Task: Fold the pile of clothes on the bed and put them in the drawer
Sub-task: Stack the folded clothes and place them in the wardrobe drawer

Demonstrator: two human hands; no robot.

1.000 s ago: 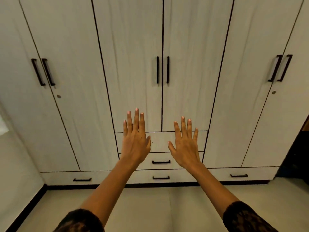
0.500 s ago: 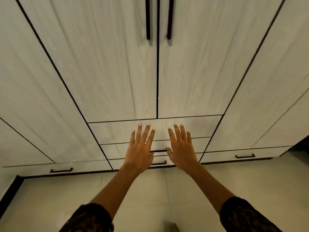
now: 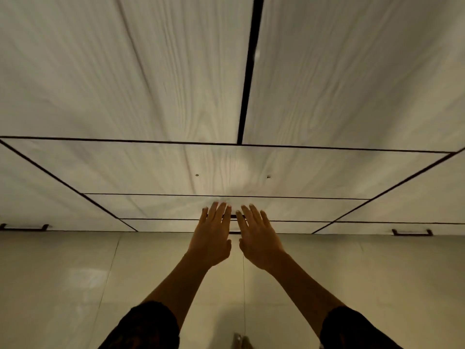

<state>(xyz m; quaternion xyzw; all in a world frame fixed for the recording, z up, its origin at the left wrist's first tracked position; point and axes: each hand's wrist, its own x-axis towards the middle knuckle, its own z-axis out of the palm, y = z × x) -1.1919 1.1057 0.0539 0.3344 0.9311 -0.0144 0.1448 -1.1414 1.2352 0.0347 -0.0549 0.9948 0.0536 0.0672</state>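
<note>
Left hand (image 3: 212, 238): I saw it flat, fingers straight, gripping nothing.
Right hand (image 3: 259, 238): also flat and holding nothing, just beside the left, thumbs close together.
Drawer (image 3: 156, 206): its front lay just beyond both sets of fingertips (blur kept me from telling whether they touched it).
Handle (image 3: 234, 216): mostly hidden behind the fingers, with only a dark sliver showing between the hands.
Sleeves (image 3: 148, 326): dark, cut off at the bottom edge.

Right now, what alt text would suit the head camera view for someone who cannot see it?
A person's left hand and right hand reach, fingers straight, toward the closed middle drawer of a pale wood-grain wardrobe above a glossy tiled floor.
</note>
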